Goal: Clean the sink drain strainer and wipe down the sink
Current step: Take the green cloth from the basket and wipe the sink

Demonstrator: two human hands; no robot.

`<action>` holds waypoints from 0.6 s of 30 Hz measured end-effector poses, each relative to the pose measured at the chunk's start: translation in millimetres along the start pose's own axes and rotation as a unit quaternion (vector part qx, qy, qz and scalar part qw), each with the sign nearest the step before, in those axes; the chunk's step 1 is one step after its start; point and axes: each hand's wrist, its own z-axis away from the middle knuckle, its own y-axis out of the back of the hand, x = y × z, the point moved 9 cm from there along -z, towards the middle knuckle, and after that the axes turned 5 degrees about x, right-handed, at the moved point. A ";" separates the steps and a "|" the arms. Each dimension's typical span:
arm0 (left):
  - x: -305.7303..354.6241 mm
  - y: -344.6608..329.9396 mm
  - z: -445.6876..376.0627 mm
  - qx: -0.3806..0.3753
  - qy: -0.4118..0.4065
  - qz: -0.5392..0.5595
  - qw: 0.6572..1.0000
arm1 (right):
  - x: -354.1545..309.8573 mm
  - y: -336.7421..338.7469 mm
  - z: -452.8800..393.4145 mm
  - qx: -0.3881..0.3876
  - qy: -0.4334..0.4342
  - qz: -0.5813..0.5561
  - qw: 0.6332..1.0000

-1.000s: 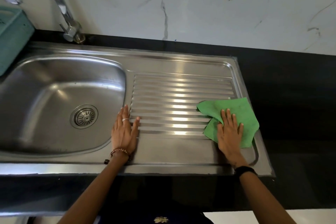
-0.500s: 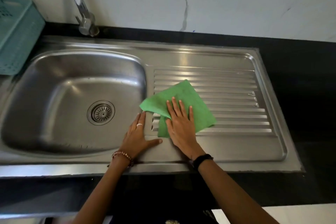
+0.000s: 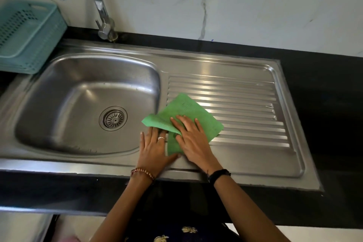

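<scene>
My right hand [image 3: 193, 139], fingers spread flat, presses the green cloth [image 3: 188, 110] onto the drainboard [image 3: 245, 104]; my left hand [image 3: 155, 149] lies flat and open beside it.

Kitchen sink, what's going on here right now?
A person is wiping the stainless steel sink. The right hand presses a green cloth flat on the ribbed drainboard, near the basin's edge. The left hand rests flat on the rim beside it, holding nothing. The drain strainer sits in the basin, untouched.
</scene>
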 end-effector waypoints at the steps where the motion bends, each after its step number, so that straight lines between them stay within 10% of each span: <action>1: 8.0 -5.5 2.1 -0.016 -0.007 -0.009 1.000 | 11.4 4.6 4.7 0.005 -0.007 0.006 1.000; 18: 50.7 -35.6 9.3 -0.072 -0.034 -0.012 0.997 | 228.4 94.9 127.5 0.050 -0.249 0.027 0.967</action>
